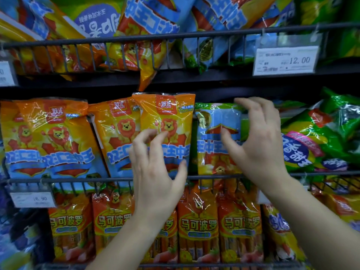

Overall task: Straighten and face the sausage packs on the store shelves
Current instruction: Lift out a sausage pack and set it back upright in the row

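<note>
On the middle shelf, an upright orange lion sausage pack [167, 121] stands beside an upside-down blue and yellow sausage pack [216, 145]. My left hand [155, 172] hovers in front of the orange pack with its fingers loosely curved and its thumb near the pack's lower right edge. My right hand [259, 141] is spread in a claw over the right side of the blue pack. Its fingertips are by the pack's top edge and its thumb lies on the front. Neither hand clearly grips anything.
More orange lion packs [52, 137] lean to the left behind the wire rail [78, 180]. Green corn sausage bags [321, 137] are piled at the right. The top shelf [214, 76] holds tilted, upside-down packs, one poking down. Orange packs [198, 223] fill the bottom shelf.
</note>
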A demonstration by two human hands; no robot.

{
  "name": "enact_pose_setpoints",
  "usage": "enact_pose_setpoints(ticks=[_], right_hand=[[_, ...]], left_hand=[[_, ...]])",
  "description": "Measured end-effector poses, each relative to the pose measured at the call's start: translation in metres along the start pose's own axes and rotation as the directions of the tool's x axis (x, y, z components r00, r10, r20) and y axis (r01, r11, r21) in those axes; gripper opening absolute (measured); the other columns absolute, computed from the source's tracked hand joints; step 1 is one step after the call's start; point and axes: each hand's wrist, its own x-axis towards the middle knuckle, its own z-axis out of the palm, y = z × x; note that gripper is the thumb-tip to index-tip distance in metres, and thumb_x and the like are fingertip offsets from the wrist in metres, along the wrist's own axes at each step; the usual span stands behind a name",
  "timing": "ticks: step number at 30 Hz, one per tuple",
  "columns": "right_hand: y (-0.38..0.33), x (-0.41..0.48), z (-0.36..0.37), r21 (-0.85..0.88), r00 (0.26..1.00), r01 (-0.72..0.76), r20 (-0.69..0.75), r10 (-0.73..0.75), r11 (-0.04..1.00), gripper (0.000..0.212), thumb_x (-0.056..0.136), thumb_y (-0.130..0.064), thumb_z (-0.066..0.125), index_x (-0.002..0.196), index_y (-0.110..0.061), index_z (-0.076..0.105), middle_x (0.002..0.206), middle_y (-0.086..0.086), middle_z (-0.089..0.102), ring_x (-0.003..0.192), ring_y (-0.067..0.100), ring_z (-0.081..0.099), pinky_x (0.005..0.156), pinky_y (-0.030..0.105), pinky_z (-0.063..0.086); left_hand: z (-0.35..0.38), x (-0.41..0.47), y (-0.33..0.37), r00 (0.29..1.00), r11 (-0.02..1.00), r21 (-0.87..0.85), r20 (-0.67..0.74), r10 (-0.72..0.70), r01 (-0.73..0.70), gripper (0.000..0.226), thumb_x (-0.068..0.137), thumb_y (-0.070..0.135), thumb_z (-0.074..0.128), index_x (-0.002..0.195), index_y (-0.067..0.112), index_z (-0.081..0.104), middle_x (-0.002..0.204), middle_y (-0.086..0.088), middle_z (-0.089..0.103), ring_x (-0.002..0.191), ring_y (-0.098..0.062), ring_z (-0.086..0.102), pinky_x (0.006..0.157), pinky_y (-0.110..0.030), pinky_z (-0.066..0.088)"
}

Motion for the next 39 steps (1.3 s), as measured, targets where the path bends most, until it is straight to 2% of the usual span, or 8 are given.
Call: enact_pose_setpoints(ticks=[5,12,17,19,22,26,35,39], right_hand=[[0.011,0.022,-0.008,-0.111,0.968,0.012,0.249,0.016,0.994,0.072,0.079,-0.045,0.061,0.141,-0.011,0.047,0.14,0.011,0.048,0.131,0.029,0.035,0.109,0.033,0.027],[-0.01,0.053,-0.011,-0.324,0.868,0.169,0.497,0.015,0.931,0.087,0.078,-0.067,0.053,0.151,-0.027,0.031,0.151,-0.002,0.043,0.142,0.023,0.031,0.117,0.052,0.022],[-0.023,0.071,-0.007,-0.404,0.744,0.182,0.652,0.143,0.896,0.103,0.073,-0.073,0.063,0.155,-0.034,0.014,0.154,-0.004,0.039,0.139,0.025,0.039,0.11,0.046,0.033],[-0.026,0.074,-0.006,-0.422,0.728,0.162,0.661,0.181,0.892,0.107,0.07,-0.073,0.067,0.155,-0.032,0.016,0.153,-0.003,0.042,0.137,0.026,0.041,0.108,0.045,0.038],[-0.029,0.075,-0.008,-0.445,0.725,0.112,0.648,0.233,0.888,0.106,0.063,-0.074,0.072,0.149,-0.028,0.032,0.144,0.0,0.052,0.131,0.026,0.047,0.101,0.044,0.045],[-0.036,0.079,-0.013,-0.455,0.733,0.101,0.635,0.243,0.885,0.095,0.048,-0.078,0.075,0.122,-0.022,0.055,0.121,-0.001,0.064,0.111,0.027,0.058,0.085,0.042,0.052],[-0.047,0.053,-0.043,-0.389,0.836,0.092,0.53,0.141,0.917,0.073,0.05,-0.077,0.073,0.105,-0.038,0.045,0.102,-0.017,0.054,0.094,0.008,0.053,0.065,0.033,0.037],[-0.044,0.044,-0.05,-0.431,0.894,0.167,0.445,0.048,0.887,0.082,0.049,-0.08,0.067,0.112,-0.031,0.052,0.084,-0.017,0.052,0.091,0.018,0.062,0.062,0.032,0.033]], left_hand=[[0.012,-0.004,0.011,0.978,0.989,-0.104,0.167,0.122,-0.106,0.054,0.083,0.023,0.074,0.132,0.012,0.052,0.128,0.001,0.046,0.126,-0.012,0.037,0.108,-0.008,0.018],[0.019,-0.005,0.008,0.957,0.959,-0.25,0.22,0.191,-0.134,0.046,0.087,0.016,0.068,0.131,0.011,0.055,0.125,0.001,0.056,0.115,-0.019,0.056,0.096,-0.036,0.05],[0.021,-0.004,0.003,0.937,0.956,-0.263,0.281,0.207,-0.132,0.048,0.089,0.028,0.06,0.134,0.013,0.052,0.133,0.003,0.052,0.129,-0.011,0.046,0.106,-0.028,0.044],[0.02,-0.003,0.001,0.927,0.953,-0.27,0.305,0.217,-0.134,0.049,0.09,0.029,0.061,0.136,0.015,0.051,0.135,0.004,0.051,0.131,-0.01,0.044,0.109,-0.023,0.039],[0.017,-0.003,-0.004,0.918,0.94,-0.325,0.331,0.217,-0.105,0.05,0.091,0.027,0.062,0.138,0.016,0.048,0.137,0.007,0.047,0.13,-0.009,0.044,0.108,-0.028,0.042],[0.014,-0.001,-0.007,0.916,0.934,-0.348,0.346,0.204,-0.077,0.052,0.091,0.028,0.063,0.139,0.019,0.045,0.135,0.011,0.045,0.129,-0.007,0.044,0.106,-0.03,0.044],[0.004,0.0,-0.001,0.913,0.884,-0.456,0.397,0.098,0.103,0.066,0.088,0.037,0.068,0.145,0.026,0.037,0.134,0.016,0.048,0.124,0.004,0.045,0.102,-0.021,0.043],[0.001,0.004,0.001,0.901,0.832,-0.513,0.432,0.036,0.212,0.064,0.086,0.039,0.071,0.141,0.033,0.039,0.129,0.023,0.051,0.122,0.009,0.047,0.095,-0.009,0.043]])
